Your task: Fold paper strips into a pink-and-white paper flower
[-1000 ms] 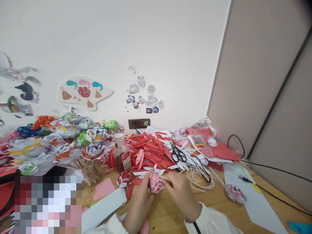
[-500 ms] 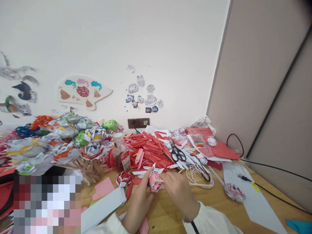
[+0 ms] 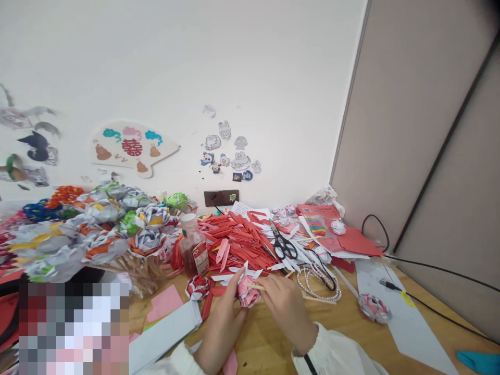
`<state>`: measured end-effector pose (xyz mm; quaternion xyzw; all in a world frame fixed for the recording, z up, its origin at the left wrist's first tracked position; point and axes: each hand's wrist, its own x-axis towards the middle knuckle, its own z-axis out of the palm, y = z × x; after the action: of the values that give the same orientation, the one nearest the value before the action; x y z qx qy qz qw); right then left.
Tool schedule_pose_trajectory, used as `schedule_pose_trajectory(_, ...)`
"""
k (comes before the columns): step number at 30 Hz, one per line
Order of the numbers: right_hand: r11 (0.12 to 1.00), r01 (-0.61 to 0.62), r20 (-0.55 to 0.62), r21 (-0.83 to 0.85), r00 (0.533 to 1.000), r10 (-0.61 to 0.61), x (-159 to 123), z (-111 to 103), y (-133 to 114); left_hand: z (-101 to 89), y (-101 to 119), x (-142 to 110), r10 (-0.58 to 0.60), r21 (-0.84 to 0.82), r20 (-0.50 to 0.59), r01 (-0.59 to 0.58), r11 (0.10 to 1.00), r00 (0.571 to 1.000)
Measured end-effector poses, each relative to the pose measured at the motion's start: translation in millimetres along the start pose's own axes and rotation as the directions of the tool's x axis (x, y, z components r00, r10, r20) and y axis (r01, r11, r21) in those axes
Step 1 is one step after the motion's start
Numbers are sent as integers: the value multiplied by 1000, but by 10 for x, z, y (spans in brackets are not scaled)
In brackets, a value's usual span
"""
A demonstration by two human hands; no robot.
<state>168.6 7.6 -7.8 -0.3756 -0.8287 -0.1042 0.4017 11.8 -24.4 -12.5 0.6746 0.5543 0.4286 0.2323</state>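
Note:
My left hand (image 3: 222, 325) grips a small pink and white paper flower (image 3: 248, 292) from the left, fingers curled round it. My right hand (image 3: 287, 308) pinches a thin wooden stick (image 3: 257, 286) that pokes into the flower from the right. Both hands are low over the wooden table (image 3: 344, 323), just in front of a heap of folded red and white paper strips (image 3: 238, 239). A finished red and white paper flower (image 3: 197, 286) lies just left of my left hand.
Black scissors (image 3: 282, 245) and a pearl string (image 3: 318, 281) lie right of the strips. A small bottle (image 3: 193, 250) stands left of the heap. A large bunch of paper flowers (image 3: 101, 229) fills the left. Another flower (image 3: 373, 307) and black cables (image 3: 437, 312) lie on the right.
The hands have barely shifted; my right hand with the stick has edged slightly left toward the flower. The view has drifted a little.

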Motion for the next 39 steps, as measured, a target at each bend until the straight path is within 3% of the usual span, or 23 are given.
schedule_pose_trajectory(6, 993, 49, 172, -104, 985, -30, 22, 2, 15, 16, -75, 11, 1, -40, 8, 0, 999, 1000)
schedule_pose_trajectory(13, 962, -164, 69, 219, 986, 153, 106, -260, 62, 38, -150, 27, 3, -112, 15, -1, 994, 1000)
schedule_pose_trajectory(20, 993, 21, 144, 113, 989, -37, 122, -189, 92, -24, -92, 97, 104, -79, 109, -96, 992, 989)
schedule_pose_trajectory(28, 998, 24, 174, 56, 984, -34, 116, -180, 78, 23, -253, 100, 105, 6, 67, -106, 994, 992)
schedule_pose_trajectory(33, 998, 62, 186, 29, 980, -66, 106, -156, 81, 16, -243, 81, 149, 79, 55, -153, 985, 987)
schedule_pose_trajectory(39, 997, 78, 148, 29, 986, -81, 76, -109, 89, 13, -221, 77, 158, 36, 69, -161, 986, 985)
